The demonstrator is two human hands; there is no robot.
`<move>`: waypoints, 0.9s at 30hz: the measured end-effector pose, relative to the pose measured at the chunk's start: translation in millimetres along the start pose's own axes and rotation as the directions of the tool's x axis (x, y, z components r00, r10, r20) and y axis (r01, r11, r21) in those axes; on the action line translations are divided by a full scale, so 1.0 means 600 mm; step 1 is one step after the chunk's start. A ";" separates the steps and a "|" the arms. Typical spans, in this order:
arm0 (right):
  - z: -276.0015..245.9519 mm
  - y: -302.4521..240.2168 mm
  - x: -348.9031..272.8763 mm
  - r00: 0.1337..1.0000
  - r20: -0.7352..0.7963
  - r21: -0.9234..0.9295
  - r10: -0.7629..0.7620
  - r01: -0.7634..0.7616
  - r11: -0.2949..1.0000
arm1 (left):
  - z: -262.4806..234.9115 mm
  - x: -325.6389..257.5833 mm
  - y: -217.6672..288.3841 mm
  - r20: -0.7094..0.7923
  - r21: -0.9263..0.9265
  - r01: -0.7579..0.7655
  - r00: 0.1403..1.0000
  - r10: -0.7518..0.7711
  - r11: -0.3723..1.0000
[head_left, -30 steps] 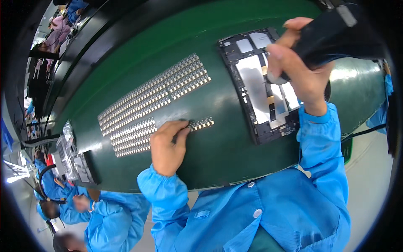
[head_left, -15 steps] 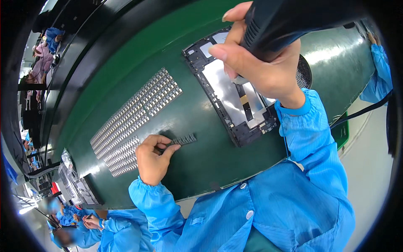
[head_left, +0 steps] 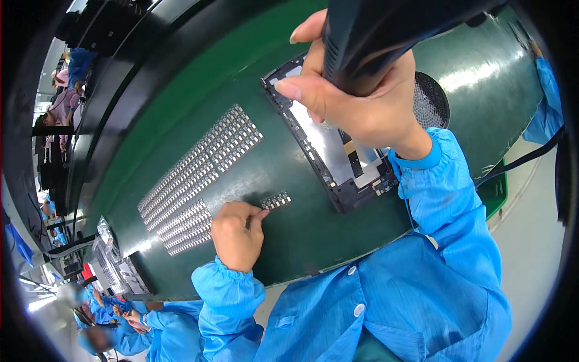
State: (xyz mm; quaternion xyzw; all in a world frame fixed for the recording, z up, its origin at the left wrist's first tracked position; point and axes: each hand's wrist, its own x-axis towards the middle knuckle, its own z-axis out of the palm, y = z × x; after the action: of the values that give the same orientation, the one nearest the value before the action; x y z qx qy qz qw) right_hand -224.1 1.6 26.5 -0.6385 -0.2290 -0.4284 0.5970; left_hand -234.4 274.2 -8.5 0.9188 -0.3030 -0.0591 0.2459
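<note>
My right hand grips a thick black power tool held above an open black device frame with a silvery inner plate, lying on the green work surface. My left hand rests on the surface, its fingertips touching a short strip of small metal parts. Long rows of the same small metal parts lie to the left of the frame. Both arms wear blue sleeves.
A round black mesh disc sits behind my right wrist. A black cable runs at the right. Other people in blue coats stand along the line at lower left, beside trays.
My right hand with the tool has moved closer to the camera and leftward over the frame. My left hand has pulled the short strip of parts away from the rows.
</note>
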 end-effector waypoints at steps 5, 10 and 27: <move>0.024 -0.019 -0.004 0.967 -0.101 -0.021 0.236 -0.239 0.971 | -0.035 0.025 0.026 0.033 -0.276 0.082 0.997 -0.075 0.958; 0.032 -0.025 0.002 0.930 -0.092 0.034 0.356 -0.355 0.934 | 0.020 0.107 0.057 0.157 -0.722 0.214 0.977 -0.145 0.658; 0.045 -0.009 0.006 0.958 0.007 -0.006 0.288 -0.288 0.958 | 0.085 0.186 0.042 0.065 -0.718 0.113 0.993 -0.096 0.687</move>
State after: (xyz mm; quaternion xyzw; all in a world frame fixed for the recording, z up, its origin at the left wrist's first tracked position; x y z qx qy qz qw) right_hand -219.2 27.8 35.0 -0.6679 -0.1347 -0.3350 0.6508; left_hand -170.8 169.9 -36.3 0.7642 -0.2055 -0.1972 0.5786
